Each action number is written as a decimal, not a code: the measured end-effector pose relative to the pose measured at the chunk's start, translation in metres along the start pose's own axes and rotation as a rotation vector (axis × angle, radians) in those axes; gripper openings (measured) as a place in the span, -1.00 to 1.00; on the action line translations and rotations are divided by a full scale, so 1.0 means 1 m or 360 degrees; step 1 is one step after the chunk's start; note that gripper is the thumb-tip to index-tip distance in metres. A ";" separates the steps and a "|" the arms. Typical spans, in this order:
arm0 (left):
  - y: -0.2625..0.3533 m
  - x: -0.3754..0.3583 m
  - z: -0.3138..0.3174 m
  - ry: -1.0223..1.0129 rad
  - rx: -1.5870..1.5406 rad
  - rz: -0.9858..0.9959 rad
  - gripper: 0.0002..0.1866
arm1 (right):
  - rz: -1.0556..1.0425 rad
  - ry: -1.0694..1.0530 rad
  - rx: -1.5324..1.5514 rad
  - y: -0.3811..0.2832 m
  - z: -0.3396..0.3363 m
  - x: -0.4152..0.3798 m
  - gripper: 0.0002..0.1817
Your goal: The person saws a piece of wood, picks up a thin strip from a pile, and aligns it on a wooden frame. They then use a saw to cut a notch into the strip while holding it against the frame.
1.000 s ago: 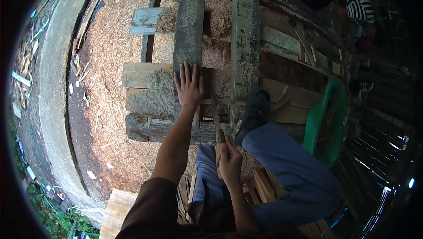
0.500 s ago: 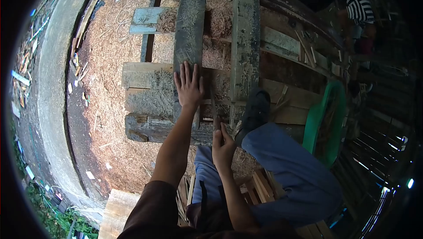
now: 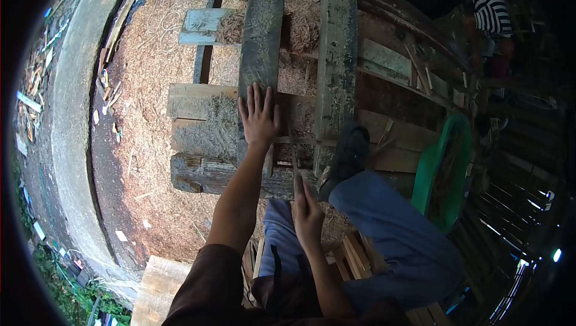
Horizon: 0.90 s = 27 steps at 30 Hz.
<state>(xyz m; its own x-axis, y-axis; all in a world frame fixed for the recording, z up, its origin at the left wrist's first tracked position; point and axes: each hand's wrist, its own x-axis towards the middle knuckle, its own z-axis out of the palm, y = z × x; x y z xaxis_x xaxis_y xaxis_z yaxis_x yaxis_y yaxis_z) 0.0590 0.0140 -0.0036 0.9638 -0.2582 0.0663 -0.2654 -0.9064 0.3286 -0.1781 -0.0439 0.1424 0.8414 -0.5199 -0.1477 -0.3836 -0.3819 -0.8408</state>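
Note:
My left hand (image 3: 260,120) lies flat with its fingers spread on a long dark board (image 3: 261,44) strewn with wood shavings. Its fingers point away from me. My right hand (image 3: 308,215) is wrapped round the handle of a thin, long tool (image 3: 293,149), which looks like a narrow blade or file; its exact kind I cannot tell. The tool points forward beside the dark board's right edge. A second long board (image 3: 336,56) runs parallel on the right. Under both boards lie wide crosswise planks (image 3: 204,125).
My shoe (image 3: 350,150) rests on the planks at the right of the tool. A green plastic frame (image 3: 426,176) stands further right. Another person in a striped top (image 3: 489,5) is at the upper right. A concrete ledge (image 3: 72,122) runs along the left, beside shavings-covered ground (image 3: 150,74).
My right hand has moved back toward me and slightly right, drawing the tool with it. My left hand has stayed flat on the board.

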 end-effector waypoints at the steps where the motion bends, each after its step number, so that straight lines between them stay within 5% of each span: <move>1: 0.000 -0.003 0.000 -0.0024 0.0035 -0.0003 -0.35 | 0.0000 -0.0004 -0.0014 -0.008 -0.015 -0.022 -0.49; 3: 0.000 -0.002 0.000 -0.0036 0.0014 -0.0010 -0.35 | 0.0547 -0.0108 -0.0016 -0.031 -0.041 -0.048 -0.49; 9: 0.002 -0.002 -0.001 -0.0067 0.0041 -0.0026 -0.35 | 0.0889 -0.0270 -0.0031 -0.070 -0.044 0.004 -0.52; 23: 0.003 -0.004 -0.003 -0.0091 0.0077 -0.0044 -0.36 | 0.0866 -0.0168 0.0029 -0.062 -0.023 0.009 -0.55; 25: 0.000 -0.002 0.000 -0.0050 0.0086 -0.0030 -0.36 | 0.0413 0.0011 -0.0031 -0.061 -0.016 0.010 -0.56; 27: 0.001 -0.008 0.001 -0.0038 0.0075 -0.0023 -0.36 | 0.0566 -0.0048 0.0011 -0.068 -0.007 0.005 -0.55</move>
<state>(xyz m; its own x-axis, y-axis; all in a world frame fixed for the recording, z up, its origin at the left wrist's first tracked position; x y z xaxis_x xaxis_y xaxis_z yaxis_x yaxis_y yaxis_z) 0.0508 0.0150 -0.0048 0.9669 -0.2522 0.0388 -0.2526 -0.9247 0.2847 -0.1501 -0.0258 0.2026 0.6664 -0.5968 -0.4469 -0.6521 -0.1760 -0.7374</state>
